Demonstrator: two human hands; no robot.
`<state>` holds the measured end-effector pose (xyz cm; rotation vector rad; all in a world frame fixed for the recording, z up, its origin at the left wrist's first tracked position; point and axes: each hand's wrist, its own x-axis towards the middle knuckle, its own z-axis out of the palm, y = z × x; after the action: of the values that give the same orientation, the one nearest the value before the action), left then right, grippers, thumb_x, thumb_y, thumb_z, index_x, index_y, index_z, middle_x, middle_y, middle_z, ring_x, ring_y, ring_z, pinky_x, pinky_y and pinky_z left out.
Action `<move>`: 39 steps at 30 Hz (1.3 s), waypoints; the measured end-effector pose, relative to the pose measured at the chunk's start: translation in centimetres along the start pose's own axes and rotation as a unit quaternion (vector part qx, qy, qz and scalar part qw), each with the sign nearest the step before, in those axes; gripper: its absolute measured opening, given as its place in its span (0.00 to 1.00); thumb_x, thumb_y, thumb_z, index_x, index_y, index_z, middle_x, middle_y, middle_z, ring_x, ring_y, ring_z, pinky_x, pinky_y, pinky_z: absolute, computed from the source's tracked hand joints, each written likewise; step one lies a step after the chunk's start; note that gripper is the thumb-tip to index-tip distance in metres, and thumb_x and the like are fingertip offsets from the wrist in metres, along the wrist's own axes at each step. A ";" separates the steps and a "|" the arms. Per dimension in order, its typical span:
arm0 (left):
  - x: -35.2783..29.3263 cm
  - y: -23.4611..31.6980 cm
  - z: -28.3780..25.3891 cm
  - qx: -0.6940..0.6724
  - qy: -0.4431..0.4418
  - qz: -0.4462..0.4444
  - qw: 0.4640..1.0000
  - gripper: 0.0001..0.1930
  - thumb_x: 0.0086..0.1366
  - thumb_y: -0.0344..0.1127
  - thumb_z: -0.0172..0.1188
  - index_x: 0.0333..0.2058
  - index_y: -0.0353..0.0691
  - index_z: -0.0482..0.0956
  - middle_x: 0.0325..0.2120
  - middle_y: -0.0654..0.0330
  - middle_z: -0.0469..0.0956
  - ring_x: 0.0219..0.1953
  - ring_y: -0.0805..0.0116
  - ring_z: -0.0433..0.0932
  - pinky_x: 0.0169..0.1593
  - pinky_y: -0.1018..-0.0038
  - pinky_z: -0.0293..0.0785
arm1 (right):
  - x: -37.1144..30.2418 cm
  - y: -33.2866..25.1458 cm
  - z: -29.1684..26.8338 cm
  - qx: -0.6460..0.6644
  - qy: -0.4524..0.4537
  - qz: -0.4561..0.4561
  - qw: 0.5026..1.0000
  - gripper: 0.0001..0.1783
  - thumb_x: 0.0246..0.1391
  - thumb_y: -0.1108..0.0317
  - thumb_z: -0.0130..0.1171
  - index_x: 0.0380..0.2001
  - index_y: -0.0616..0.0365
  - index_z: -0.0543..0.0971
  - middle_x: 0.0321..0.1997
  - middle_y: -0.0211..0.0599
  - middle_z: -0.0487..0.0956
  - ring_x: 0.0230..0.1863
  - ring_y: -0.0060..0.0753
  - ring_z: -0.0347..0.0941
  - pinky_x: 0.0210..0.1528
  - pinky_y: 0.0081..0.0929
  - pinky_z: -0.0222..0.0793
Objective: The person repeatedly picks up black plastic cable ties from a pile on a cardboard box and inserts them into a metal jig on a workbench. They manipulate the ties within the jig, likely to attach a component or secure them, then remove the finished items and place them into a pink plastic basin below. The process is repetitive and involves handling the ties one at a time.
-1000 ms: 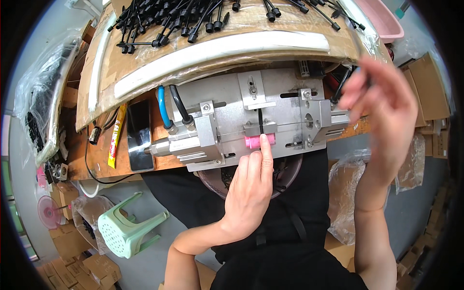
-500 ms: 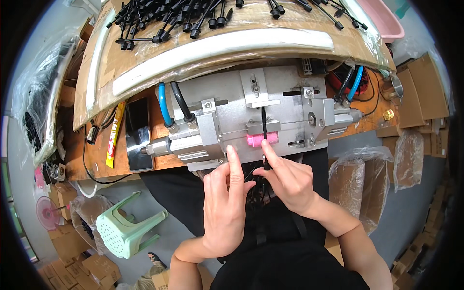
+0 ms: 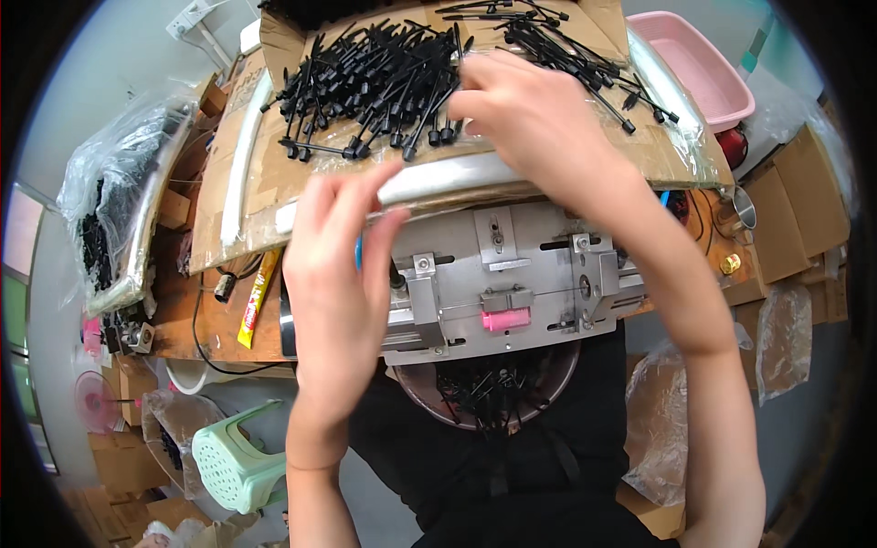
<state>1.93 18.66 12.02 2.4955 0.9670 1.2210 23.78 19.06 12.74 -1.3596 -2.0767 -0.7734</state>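
My right hand point(image 3: 530, 105) reaches over a pile of black plastic rods with knobbed ends point(image 3: 365, 87) on a cardboard sheet. Its fingers are curled into a pinch at the pile's right side. A rod stands up beside the fingertips, but whether they grip it is hidden. My left hand point(image 3: 338, 242) hovers by the sheet's near edge, thumb and fingers apart, holding nothing. Below sits a metal fixture point(image 3: 457, 333) with clamp blocks at both sides. A pink block point(image 3: 506, 320) is at its middle, with no rod lying across it.
A bowl point(image 3: 416, 393) of black rods lies under the fixture's front edge. White foam strips point(image 3: 448, 178) border the cardboard sheet point(image 3: 260, 196). A yellow packet point(image 3: 258, 300) rests on the wooden bench, a pink basin point(image 3: 699, 68) at back right, a green stool point(image 3: 233, 457) at lower left.
Both hands have left the front of the fixture and moved up, the right one to the pile. The rod that lay across the pink block is gone from there. The view has shifted up.
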 end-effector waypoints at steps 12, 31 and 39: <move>13.3 -3.4 3.8 0.002 -0.061 0.114 0.992 0.07 0.63 0.29 0.60 0.40 0.40 0.82 0.22 0.63 0.72 0.26 0.75 0.67 0.32 0.75 0.68 | 1.3 3.0 1.7 0.156 -0.128 0.027 0.979 0.06 0.43 0.73 0.66 0.27 0.54 0.80 0.35 0.36 0.75 0.46 0.40 0.74 0.45 0.36 0.71; 13.2 -2.7 10.0 0.008 -0.202 0.148 0.968 0.14 0.50 0.29 0.69 0.37 0.36 0.82 0.24 0.54 0.76 0.28 0.59 0.76 0.35 0.68 0.74 | -6.6 3.1 -5.5 0.336 0.024 0.317 0.887 0.06 0.54 0.75 0.63 0.36 0.61 0.79 0.27 0.25 0.75 0.30 0.16 0.69 0.33 0.19 0.65; 10.5 -1.2 5.8 -0.036 -0.175 0.138 0.974 0.10 0.54 0.23 0.64 0.37 0.34 0.81 0.29 0.53 0.79 0.32 0.58 0.79 0.38 0.68 0.75 | -7.9 2.3 -5.4 0.445 0.114 0.368 0.808 0.07 0.57 0.72 0.63 0.37 0.63 0.82 0.31 0.26 0.80 0.32 0.11 0.71 0.33 0.11 0.64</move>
<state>10.45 26.84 14.41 2.7238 0.4934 0.8141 29.30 11.04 11.29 -1.2319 -1.2200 0.3480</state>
